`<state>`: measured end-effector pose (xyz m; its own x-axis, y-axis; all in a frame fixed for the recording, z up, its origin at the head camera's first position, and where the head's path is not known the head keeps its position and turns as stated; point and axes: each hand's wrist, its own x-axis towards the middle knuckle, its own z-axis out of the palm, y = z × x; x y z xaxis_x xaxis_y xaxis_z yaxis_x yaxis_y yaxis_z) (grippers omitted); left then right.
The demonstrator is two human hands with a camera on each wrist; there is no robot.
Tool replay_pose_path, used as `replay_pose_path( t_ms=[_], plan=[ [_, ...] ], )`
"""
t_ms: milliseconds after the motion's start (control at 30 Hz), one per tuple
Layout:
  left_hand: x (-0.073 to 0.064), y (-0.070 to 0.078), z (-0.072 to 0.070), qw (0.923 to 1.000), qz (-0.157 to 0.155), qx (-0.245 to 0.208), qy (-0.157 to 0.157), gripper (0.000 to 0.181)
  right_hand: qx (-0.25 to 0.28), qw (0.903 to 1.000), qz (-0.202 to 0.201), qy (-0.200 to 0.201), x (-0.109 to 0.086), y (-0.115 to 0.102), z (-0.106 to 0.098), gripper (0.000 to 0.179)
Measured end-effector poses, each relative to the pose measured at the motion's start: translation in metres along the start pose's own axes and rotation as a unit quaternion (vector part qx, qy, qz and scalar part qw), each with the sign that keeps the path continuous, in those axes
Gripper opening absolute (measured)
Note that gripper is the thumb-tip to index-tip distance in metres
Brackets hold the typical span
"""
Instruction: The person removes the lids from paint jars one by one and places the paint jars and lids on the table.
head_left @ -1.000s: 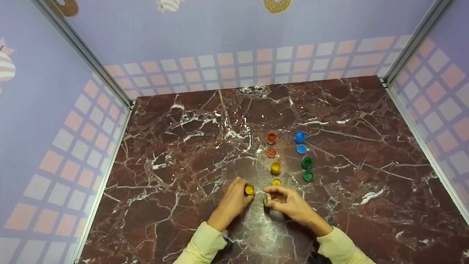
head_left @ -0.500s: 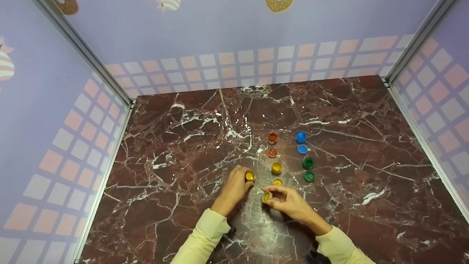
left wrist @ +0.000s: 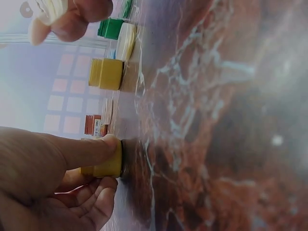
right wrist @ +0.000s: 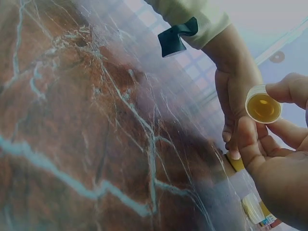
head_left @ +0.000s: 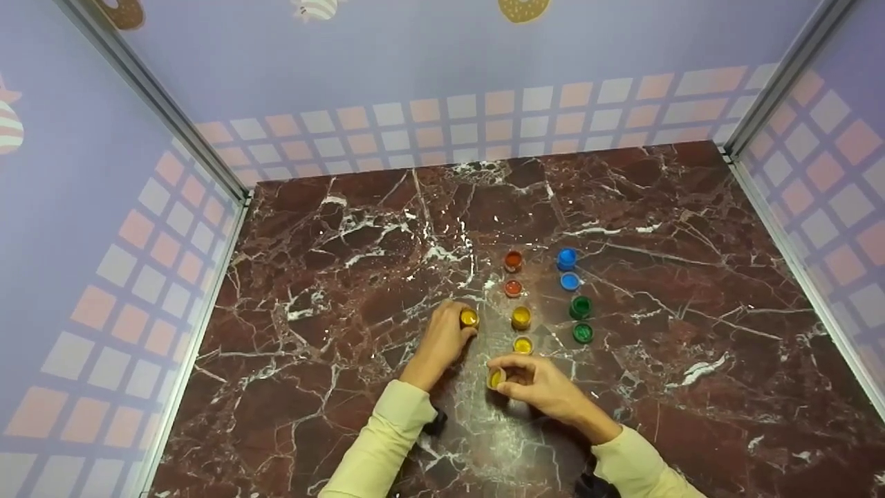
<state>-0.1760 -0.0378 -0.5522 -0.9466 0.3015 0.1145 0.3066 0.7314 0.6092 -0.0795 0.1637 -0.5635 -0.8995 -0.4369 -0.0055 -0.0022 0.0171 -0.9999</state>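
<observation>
- Between the two hands lies bare marble (head_left: 359, 277).
- Left hand (head_left: 442, 340) grips a yellow pot (head_left: 469, 317), standing on the marble.
- Right hand (head_left: 536, 382) pinches a yellow-lined lid (head_left: 495, 377), lifted.
- Beyond the right hand: four more pots, four lids.
- Pastel walls (head_left: 415, 69) enclose everything.

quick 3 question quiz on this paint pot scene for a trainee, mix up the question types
1. True or false: the left hand grips a yellow pot that stands on the marble table.
2. What does the right hand pinch? A) a green pot B) a yellow-lined lid C) a brush
3. Which colour are the pots farthest from the person, right column?

Key
1. True
2. B
3. Blue
</observation>
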Motion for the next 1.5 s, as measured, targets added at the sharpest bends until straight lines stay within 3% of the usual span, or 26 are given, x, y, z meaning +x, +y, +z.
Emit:
replay_pose_path(
  t_ms=[533, 800, 1000, 1100, 1233, 1400, 1500],
  plan=[
    [0.01, -0.003, -0.006, 0.9989, -0.025, -0.009, -0.04, 0.03, 0.01, 0.9997, -0.014, -0.016, 0.015, -0.009, 0.002, 0.048],
    [0.016, -0.004, -0.01, 0.9975, -0.029, -0.007, -0.064, 0.032, -0.07, 0.9963, -0.037, -0.033, 0.025, -0.014, 0.004, 0.047],
    [0.015, -0.007, -0.01, 0.9976, -0.023, -0.011, -0.064, 0.034, -0.126, 0.9916, -0.029, -0.005, 0.032, -0.015, 0.011, 0.038],
    [0.015, -0.01, -0.01, 0.998, -0.015, -0.015, -0.06, 0.033, -0.173, 0.983, -0.055, 0.027, 0.036, -0.012, 0.018, 0.036],
    [0.015, -0.013, -0.01, 0.9978, -0.015, -0.02, -0.061, 0.032, -0.256, 0.9599, -0.088, 0.071, 0.042, -0.009, 0.026, 0.034],
    [0.014, -0.016, -0.01, 0.998, -0.006, -0.03, -0.055, 0.03, -0.323, 0.937, -0.088, 0.101, 0.046, -0.008, 0.033, 0.034],
    [0.014, -0.017, -0.009, 0.9979, 0.001, -0.035, -0.054, 0.03, -0.34, 0.9299, -0.082, 0.113, 0.048, -0.006, 0.035, 0.033]
  ],
)
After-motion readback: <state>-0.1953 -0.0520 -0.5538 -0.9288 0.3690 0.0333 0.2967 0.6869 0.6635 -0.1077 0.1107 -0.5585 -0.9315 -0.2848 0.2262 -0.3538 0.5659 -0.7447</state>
